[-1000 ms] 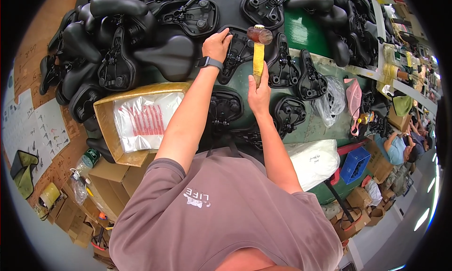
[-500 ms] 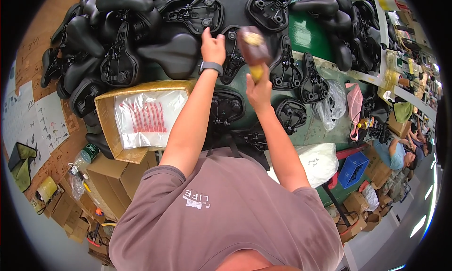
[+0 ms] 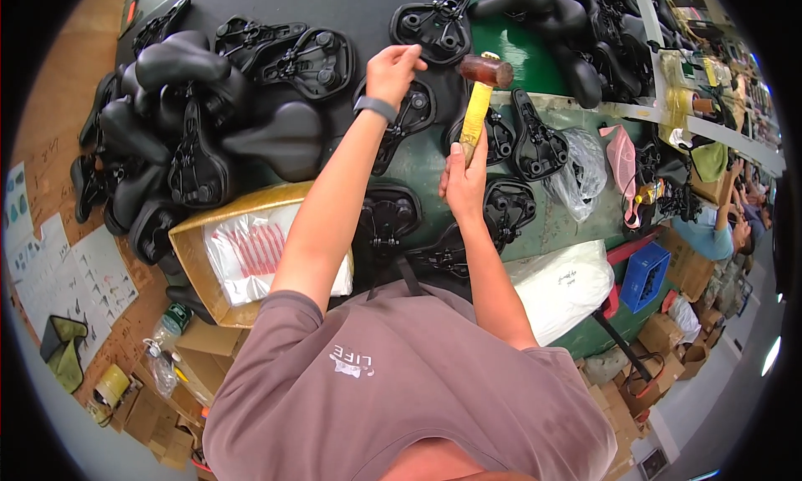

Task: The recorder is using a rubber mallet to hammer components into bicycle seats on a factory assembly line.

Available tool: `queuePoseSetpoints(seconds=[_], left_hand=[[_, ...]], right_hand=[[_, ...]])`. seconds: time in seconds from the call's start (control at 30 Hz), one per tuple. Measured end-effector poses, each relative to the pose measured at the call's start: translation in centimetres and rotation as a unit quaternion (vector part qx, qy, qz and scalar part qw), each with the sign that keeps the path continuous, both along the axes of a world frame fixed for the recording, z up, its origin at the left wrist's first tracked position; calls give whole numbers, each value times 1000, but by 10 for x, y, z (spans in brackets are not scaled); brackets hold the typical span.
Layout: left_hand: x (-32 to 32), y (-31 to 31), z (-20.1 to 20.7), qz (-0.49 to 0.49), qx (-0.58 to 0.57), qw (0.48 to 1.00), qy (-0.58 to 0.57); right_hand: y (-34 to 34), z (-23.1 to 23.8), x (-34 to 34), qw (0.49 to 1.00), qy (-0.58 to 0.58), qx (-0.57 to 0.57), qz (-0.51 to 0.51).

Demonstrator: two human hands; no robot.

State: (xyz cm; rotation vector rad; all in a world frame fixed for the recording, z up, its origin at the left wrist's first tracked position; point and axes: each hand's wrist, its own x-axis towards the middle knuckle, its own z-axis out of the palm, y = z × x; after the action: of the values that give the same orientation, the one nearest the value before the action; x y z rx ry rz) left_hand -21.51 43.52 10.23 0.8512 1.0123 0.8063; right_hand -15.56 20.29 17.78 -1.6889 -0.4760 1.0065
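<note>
Clock dirs read from mid-view. Far L, 8 o'clock: green-&-blk cloth (image 3: 65,351) against the brown board (image 3: 50,130); approx 9, pale paper sheets (image 3: 96,268) on same board. At 10, big heap of blk saddles (image 3: 163,122), some cushion up, some base up. At 8, bottle w/ green label (image 3: 175,318). At 9, open carton (image 3: 190,276) holds white plastic pkg (image 3: 251,251) w/ red marks; L forearm crosses in front of part of it.

L hand (image 3: 391,78) at 12, dark band (image 3: 376,107) on wrist; fingers bent, narrow, tips close tog. Can't tell if they pinch or touch anything. Base-up saddle (image 3: 418,105) lies at hand's 5 o'clock, partly hidden by hand & forearm; far saddle (image 3: 434,30), also base up, at hand's 1.

R hand (image 3: 464,184) approx 2, fingers wrapped round lower handle of hammer (image 3: 478,105). Yellow handle slants up to reddish-brown head (image 3: 484,70) at 1; can't tell gap btwn head & table.

Slim saddle (image 3: 539,143), base up, at 2. White sack (image 3: 560,285) at 4. Clear plastic bag (image 3: 583,172), just beside slim saddle, at 2. Pink cloth (image 3: 621,172) btwn 2 & 3. Blue crate (image 3: 642,264) at 3. Far R, also 3: another person (image 3: 708,239), light-blue top.
</note>
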Motion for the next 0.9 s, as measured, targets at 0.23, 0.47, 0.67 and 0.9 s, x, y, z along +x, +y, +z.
queuePoseSetpoints(seconds=[0.23,0.47,0.67,0.9], left_hand=[[78,74,-77,-208,220,934,190],[90,97,-67,-289,56,938,185],[82,99,-74,-276,111,934,196],[79,73,-34,-63,-89,994,0]], right_hand=[[22,-14,18,999,17,0,-41],[69,-9,39,991,-120,-52,-34],[115,13,46,902,-392,180,-37],[107,-16,43,922,-355,125,-87]])
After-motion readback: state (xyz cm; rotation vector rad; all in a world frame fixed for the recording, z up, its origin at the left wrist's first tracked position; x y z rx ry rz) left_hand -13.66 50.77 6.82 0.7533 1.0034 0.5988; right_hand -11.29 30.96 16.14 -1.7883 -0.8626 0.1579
